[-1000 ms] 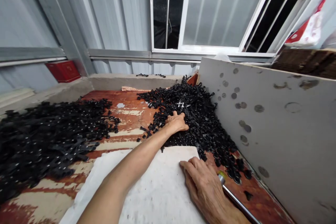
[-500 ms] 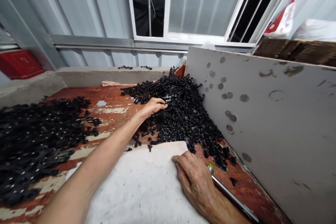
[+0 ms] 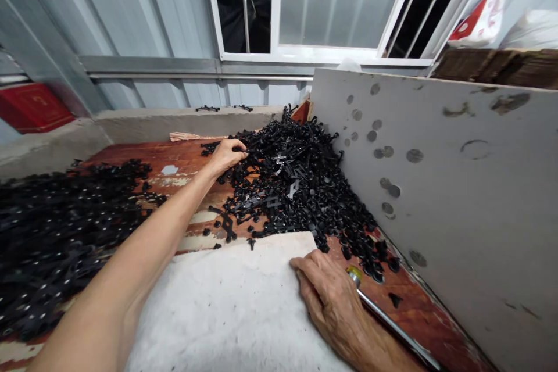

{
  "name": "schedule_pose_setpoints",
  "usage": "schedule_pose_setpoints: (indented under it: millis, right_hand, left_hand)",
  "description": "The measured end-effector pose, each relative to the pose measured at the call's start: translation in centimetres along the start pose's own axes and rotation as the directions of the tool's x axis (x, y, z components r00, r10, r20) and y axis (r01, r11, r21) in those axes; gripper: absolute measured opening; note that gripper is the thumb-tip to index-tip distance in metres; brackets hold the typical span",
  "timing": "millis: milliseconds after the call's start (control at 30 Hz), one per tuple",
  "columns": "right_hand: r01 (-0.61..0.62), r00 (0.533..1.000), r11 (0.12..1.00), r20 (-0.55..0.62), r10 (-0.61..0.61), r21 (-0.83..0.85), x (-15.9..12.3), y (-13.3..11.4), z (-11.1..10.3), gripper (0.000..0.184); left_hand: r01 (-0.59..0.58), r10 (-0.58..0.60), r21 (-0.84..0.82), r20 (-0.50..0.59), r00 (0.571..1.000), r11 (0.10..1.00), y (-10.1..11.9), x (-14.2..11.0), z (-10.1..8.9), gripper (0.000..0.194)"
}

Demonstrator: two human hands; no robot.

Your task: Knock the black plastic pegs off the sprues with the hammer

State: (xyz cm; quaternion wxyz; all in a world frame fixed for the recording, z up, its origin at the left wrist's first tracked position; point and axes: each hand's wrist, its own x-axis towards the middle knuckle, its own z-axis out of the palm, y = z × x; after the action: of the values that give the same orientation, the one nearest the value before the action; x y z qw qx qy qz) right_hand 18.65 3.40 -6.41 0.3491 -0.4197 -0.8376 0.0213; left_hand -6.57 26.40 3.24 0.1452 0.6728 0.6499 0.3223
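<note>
A heap of small black plastic parts point(image 3: 305, 180), many of them crossed linkages and round caps, lies against the grey panel. My left hand point(image 3: 229, 156) reaches to the heap's left edge. Its fingers are curled together among the parts, and what they hold is hidden. My right hand point(image 3: 326, 288) rests on the right edge of a white, cloth-like sheet point(image 3: 235, 302), its fingers lying loosely along the surface. A metal rod with a yellow end point(image 3: 387, 317) lies right beside that hand. One crossed black linkage point(image 3: 227, 224) lies apart, just beyond the sheet.
Another spread of black parts point(image 3: 65, 244) covers the left of the worn reddish board point(image 3: 131, 154). The upright grey panel point(image 3: 457, 197) bounds the right side. Behind stands a low concrete ledge point(image 3: 143, 124) with two black linkages on it. A red box point(image 3: 35, 107) sits far left.
My left hand has moved left and slightly away from me, from the middle of the heap to its left edge. My right hand stays on the sheet. The view has shifted slightly.
</note>
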Motion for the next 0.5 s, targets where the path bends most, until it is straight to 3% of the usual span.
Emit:
schedule_pose_setpoints:
  millis: [167, 300, 400, 500]
  right_hand:
    - [0.005, 1.000, 1.000, 0.001, -0.005, 0.005, 0.0, 0.1, 0.1, 0.026]
    - [0.003, 1.000, 1.000, -0.017, -0.003, 0.008, -0.1, 0.0, 0.1, 0.026]
    - [0.012, 1.000, 1.000, -0.020, -0.012, 0.010, -0.1, 0.1, 0.1, 0.025]
    - [0.001, 1.000, 1.000, -0.015, -0.001, 0.009, -0.2, 0.1, 0.2, 0.025]
  left_hand:
    - [0.059, -0.043, 0.218, -0.076, 0.996, 0.974, -2.1, -0.7, -0.8, 0.030]
    - [0.147, -0.110, 0.347, -0.124, 0.986, 0.926, -2.4, -2.8, -0.9, 0.042]
    - [0.162, -0.117, 0.529, -0.119, 0.986, 0.833, -2.1, -5.0, -1.3, 0.041]
    - [0.092, -0.029, 0.697, -0.101, 0.994, 0.712, -1.8, -7.2, -1.3, 0.033]
